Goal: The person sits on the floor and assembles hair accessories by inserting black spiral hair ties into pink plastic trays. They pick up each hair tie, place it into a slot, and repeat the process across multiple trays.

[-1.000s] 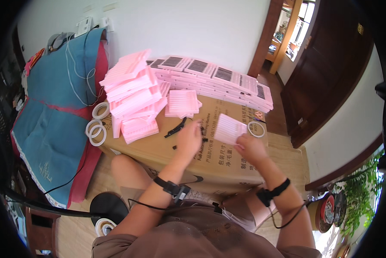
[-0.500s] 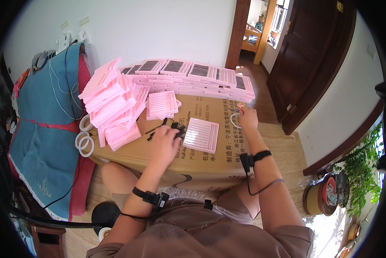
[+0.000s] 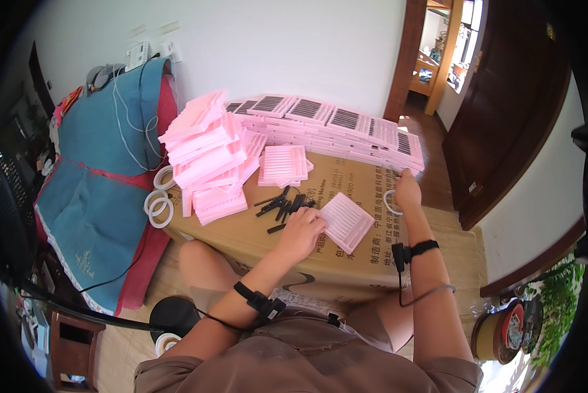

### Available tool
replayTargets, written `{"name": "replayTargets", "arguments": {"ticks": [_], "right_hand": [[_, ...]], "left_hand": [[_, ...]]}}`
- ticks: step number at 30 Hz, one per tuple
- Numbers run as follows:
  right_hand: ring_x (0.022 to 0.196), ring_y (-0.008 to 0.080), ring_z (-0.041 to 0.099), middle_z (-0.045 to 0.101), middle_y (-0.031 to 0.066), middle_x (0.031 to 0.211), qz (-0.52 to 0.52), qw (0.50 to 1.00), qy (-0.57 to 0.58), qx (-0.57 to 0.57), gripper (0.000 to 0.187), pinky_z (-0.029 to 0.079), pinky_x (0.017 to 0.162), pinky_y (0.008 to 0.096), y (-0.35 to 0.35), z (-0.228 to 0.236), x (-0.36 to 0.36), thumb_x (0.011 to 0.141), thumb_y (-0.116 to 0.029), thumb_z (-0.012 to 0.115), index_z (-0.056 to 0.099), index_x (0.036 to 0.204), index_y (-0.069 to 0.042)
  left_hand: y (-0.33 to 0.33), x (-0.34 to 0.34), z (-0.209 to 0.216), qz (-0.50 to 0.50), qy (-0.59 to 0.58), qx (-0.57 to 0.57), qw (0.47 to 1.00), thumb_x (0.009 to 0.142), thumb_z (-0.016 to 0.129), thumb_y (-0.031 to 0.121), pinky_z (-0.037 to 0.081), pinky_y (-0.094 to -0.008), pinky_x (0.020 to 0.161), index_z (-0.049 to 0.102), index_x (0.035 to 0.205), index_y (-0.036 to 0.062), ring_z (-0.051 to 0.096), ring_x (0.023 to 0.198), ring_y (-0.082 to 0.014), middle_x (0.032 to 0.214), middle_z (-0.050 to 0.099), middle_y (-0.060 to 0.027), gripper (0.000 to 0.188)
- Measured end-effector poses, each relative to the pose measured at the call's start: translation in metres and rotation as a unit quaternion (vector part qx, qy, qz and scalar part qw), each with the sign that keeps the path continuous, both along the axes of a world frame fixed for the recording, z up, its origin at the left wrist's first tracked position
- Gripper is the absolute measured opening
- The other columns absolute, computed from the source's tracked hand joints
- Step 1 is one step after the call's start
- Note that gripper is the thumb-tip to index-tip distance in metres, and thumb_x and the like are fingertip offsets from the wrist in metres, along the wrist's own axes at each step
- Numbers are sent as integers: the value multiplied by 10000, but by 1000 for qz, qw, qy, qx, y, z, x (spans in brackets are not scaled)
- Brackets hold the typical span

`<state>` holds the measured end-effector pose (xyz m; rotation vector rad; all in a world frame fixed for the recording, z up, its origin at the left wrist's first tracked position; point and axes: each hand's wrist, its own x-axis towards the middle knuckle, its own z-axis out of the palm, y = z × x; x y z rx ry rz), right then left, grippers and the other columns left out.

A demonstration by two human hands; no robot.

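Observation:
On the cardboard box in front of me lies a pale pink slotted tray, turned cornerwise. My left hand is closed with its fingertips at the tray's left edge. Just beyond that hand is a loose heap of short black strips. My right hand is at the box's right side with its fingers pinched together; what they hold is too small to make out. Next to it lies a white ring, partly hidden by the hand.
A leaning pile of pink trays stands left, with a small stack beside it. Along the wall, stacked trays hold dark strips. White rings lie at the box's left edge. A blue-covered piece of furniture stands further left.
My left hand has moved from the black strips to the pink tray, which has turned cornerwise. My right hand stays near the white ring. The whole view has shifted.

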<state>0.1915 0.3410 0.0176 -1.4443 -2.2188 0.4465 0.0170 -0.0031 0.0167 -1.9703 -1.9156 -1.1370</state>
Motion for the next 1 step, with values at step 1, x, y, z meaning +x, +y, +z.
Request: {"name": "replayTargets", "arguments": {"ticks": [1], "right_hand": [[1257,305,576,683,181,1195,-21,999,28,-19,307,527,947,448,-4,-2,-11,929,-204,695,610,1197,-81]], "left_hand": [[-2,-2,6,3,-10,8,1000,853,707,74,460,-449,901,692,975,94,568,1074,-327,1066,626,-92,125]]}}
